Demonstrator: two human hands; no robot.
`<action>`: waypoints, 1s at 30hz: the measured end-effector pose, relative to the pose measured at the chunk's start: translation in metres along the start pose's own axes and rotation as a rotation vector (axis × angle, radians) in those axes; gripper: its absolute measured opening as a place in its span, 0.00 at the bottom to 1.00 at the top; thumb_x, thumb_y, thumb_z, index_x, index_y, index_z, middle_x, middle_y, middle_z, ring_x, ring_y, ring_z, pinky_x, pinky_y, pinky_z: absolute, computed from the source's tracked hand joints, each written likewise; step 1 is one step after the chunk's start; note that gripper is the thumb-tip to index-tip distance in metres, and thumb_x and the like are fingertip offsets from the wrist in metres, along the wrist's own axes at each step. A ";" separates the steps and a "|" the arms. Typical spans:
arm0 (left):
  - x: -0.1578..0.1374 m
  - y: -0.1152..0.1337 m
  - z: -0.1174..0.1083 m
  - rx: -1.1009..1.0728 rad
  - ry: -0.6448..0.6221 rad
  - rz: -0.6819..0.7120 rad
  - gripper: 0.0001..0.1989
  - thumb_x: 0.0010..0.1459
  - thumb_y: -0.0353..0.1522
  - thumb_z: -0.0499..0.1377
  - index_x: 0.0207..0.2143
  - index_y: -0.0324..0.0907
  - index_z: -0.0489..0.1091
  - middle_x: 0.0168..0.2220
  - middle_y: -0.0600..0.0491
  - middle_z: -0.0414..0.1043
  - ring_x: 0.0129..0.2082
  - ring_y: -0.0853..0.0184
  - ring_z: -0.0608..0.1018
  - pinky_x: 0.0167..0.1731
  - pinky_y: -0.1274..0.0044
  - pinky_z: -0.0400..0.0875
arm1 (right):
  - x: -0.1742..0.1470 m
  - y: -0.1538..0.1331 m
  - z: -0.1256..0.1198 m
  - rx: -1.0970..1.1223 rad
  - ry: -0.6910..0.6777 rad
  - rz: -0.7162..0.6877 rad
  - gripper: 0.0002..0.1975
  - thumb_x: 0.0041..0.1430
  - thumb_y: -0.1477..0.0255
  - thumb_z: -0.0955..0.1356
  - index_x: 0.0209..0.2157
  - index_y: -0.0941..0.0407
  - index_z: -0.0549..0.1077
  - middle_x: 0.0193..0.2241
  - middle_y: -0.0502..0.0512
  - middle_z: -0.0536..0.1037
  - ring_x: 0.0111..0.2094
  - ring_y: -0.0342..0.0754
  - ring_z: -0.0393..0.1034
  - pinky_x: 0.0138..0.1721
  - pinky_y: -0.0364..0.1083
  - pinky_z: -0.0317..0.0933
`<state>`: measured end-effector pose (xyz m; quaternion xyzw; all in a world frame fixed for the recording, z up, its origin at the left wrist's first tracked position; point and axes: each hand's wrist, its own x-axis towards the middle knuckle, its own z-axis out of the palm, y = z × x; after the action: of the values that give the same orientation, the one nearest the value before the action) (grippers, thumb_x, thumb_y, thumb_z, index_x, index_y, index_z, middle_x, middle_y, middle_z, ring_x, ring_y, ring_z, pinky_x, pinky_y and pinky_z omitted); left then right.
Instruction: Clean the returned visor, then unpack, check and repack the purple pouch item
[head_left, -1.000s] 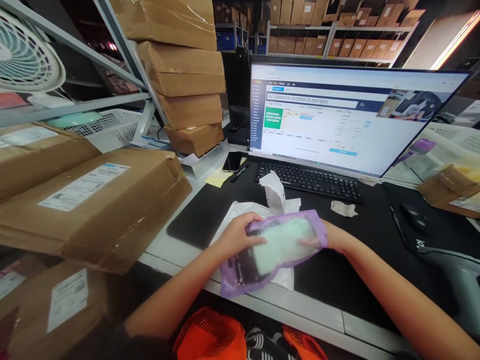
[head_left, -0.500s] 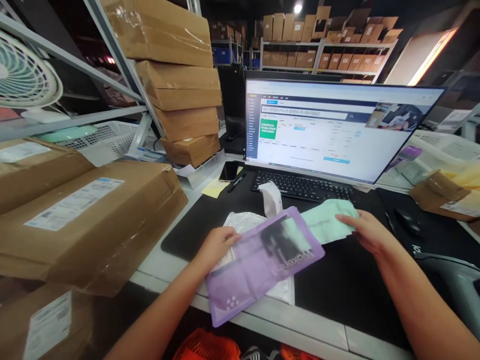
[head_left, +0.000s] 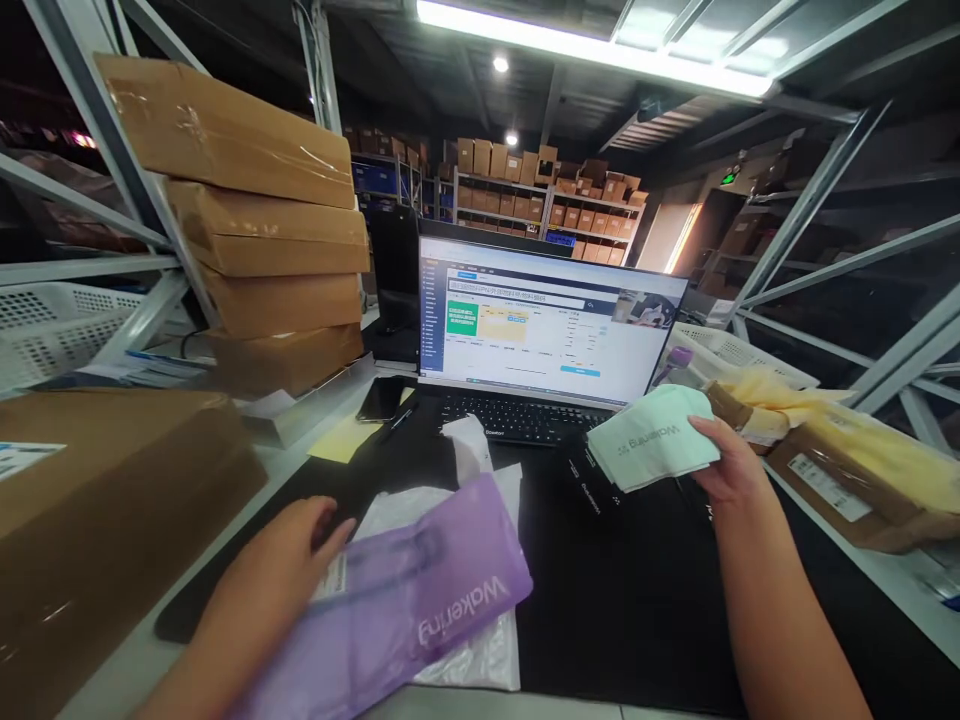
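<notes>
My right hand (head_left: 731, 460) is closed on a mint-green folded packet (head_left: 652, 440) printed "Wakening", raised above the desk mat. Under it a black packet with white print (head_left: 592, 490) partly shows; whether my fingers also grip it is hidden. My left hand (head_left: 277, 560) is beside the purple translucent pouch (head_left: 450, 590), thumb and fingers apart with nothing between them. The pouch bears the same word in white and lies slanted over a white plastic mailer (head_left: 495, 650). A curled white paper strip (head_left: 466, 445) stands up behind the mailer.
A monitor (head_left: 540, 315) and keyboard (head_left: 517, 420) stand behind the black mat. At left are stacked cartons (head_left: 262, 230) and a large carton (head_left: 112, 500). A phone (head_left: 381, 399) lies on yellow paper (head_left: 337, 440). Boxes with yellow wrapping (head_left: 862, 470) line the right.
The mint-green packet has come out of the purple pouch, away to the right in my right hand. My left hand and the pouch have moved left and lower, with the hand now opened. The view has tilted up.
</notes>
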<state>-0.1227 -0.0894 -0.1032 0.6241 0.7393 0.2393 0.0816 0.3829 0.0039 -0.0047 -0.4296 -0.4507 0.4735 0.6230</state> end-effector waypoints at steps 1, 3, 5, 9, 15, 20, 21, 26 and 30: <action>-0.006 0.009 -0.004 -0.064 0.057 0.028 0.24 0.58 0.51 0.52 0.44 0.43 0.71 0.46 0.44 0.75 0.43 0.52 0.77 0.39 0.67 0.69 | -0.001 -0.004 0.002 -0.006 0.006 -0.029 0.17 0.42 0.63 0.77 0.35 0.55 0.78 0.29 0.53 0.80 0.29 0.50 0.75 0.31 0.46 0.71; -0.021 0.034 -0.007 -0.203 0.064 0.082 0.26 0.58 0.53 0.54 0.48 0.44 0.71 0.50 0.44 0.73 0.46 0.52 0.76 0.42 0.66 0.71 | -0.004 -0.013 0.010 0.002 0.010 -0.072 0.18 0.43 0.63 0.77 0.36 0.54 0.77 0.30 0.52 0.80 0.29 0.49 0.75 0.31 0.45 0.70; -0.036 0.061 -0.002 -0.386 -0.076 0.135 0.26 0.58 0.54 0.55 0.47 0.46 0.72 0.47 0.46 0.74 0.45 0.54 0.76 0.44 0.66 0.72 | -0.013 -0.018 0.025 0.003 -0.010 -0.092 0.20 0.40 0.63 0.79 0.37 0.54 0.77 0.30 0.53 0.80 0.28 0.49 0.74 0.29 0.44 0.69; -0.057 0.103 0.034 -0.904 -0.402 0.253 0.32 0.60 0.55 0.55 0.57 0.44 0.64 0.50 0.43 0.72 0.47 0.56 0.77 0.50 0.64 0.71 | -0.047 -0.010 0.076 -0.222 -0.157 -0.102 0.21 0.40 0.58 0.79 0.33 0.57 0.77 0.25 0.53 0.77 0.24 0.47 0.69 0.25 0.44 0.65; -0.072 0.114 0.063 -1.281 -0.397 0.213 0.44 0.55 0.63 0.53 0.62 0.42 0.62 0.58 0.38 0.69 0.56 0.50 0.74 0.58 0.60 0.66 | -0.114 0.052 0.160 -0.530 -0.768 -0.086 0.24 0.60 0.53 0.68 0.22 0.58 0.69 0.20 0.49 0.67 0.25 0.43 0.59 0.26 0.42 0.55; -0.093 0.093 0.065 -1.313 -0.287 -0.308 0.34 0.45 0.45 0.72 0.53 0.40 0.72 0.51 0.43 0.77 0.51 0.51 0.78 0.56 0.59 0.69 | -0.103 0.072 0.171 -0.318 -0.811 0.306 0.28 0.49 0.44 0.72 0.27 0.58 0.73 0.22 0.50 0.70 0.23 0.44 0.61 0.26 0.42 0.58; -0.097 0.087 0.065 -1.295 -0.243 -0.395 0.33 0.44 0.43 0.73 0.51 0.40 0.74 0.50 0.43 0.78 0.49 0.51 0.79 0.53 0.60 0.71 | -0.094 0.069 0.165 -0.325 -0.748 0.316 0.28 0.47 0.44 0.73 0.28 0.58 0.73 0.21 0.50 0.70 0.23 0.44 0.61 0.25 0.42 0.59; -0.110 0.062 0.062 -1.196 -0.276 -0.392 0.25 0.46 0.41 0.71 0.44 0.38 0.76 0.44 0.44 0.80 0.44 0.53 0.81 0.43 0.65 0.77 | -0.040 0.041 0.114 -0.576 -0.400 0.118 0.22 0.49 0.50 0.75 0.28 0.56 0.77 0.24 0.56 0.74 0.24 0.47 0.65 0.24 0.43 0.60; -0.108 0.053 0.059 -1.261 -0.271 -0.371 0.26 0.46 0.40 0.71 0.45 0.38 0.71 0.42 0.45 0.80 0.43 0.56 0.81 0.43 0.68 0.76 | -0.011 0.033 0.074 -0.741 -0.521 0.193 0.20 0.50 0.53 0.75 0.32 0.57 0.81 0.27 0.61 0.77 0.26 0.49 0.66 0.24 0.45 0.61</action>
<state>-0.0289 -0.1724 -0.1498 0.3439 0.5363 0.5269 0.5626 0.3028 0.0078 -0.0217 -0.5301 -0.6889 0.4285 0.2467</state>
